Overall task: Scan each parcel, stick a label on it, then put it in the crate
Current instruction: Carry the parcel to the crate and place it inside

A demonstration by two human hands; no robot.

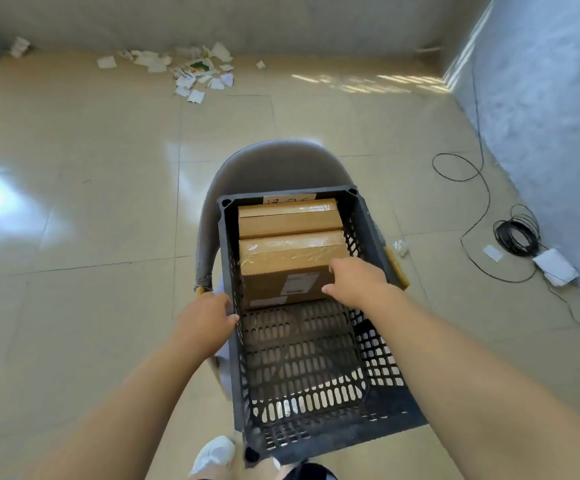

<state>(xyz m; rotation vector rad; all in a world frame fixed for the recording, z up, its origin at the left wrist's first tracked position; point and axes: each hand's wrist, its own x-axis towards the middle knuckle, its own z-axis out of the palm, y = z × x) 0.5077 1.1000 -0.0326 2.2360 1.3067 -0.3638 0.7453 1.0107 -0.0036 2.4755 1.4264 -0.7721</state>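
A dark grey slatted crate (378, 344) stands on a grey chair (281, 164). Two brown cardboard parcels stand on edge against its far wall: the far parcel (287, 218) and, in front of it, the near parcel (288, 261), which bears a white label (299, 284) on its front face. My right hand (359, 282) reaches into the crate and holds the near parcel at its right edge. My left hand (207, 318) rests on the crate's left rim, thumb on the edge. The near half of the crate's floor shows bare slats.
Beige tiled floor lies all around. Torn white paper scraps (191, 69) are heaped by the far wall. A coil of black cable (517, 235) and a white box (555, 266) lie at the right wall. My white shoe (214, 453) is below the crate.
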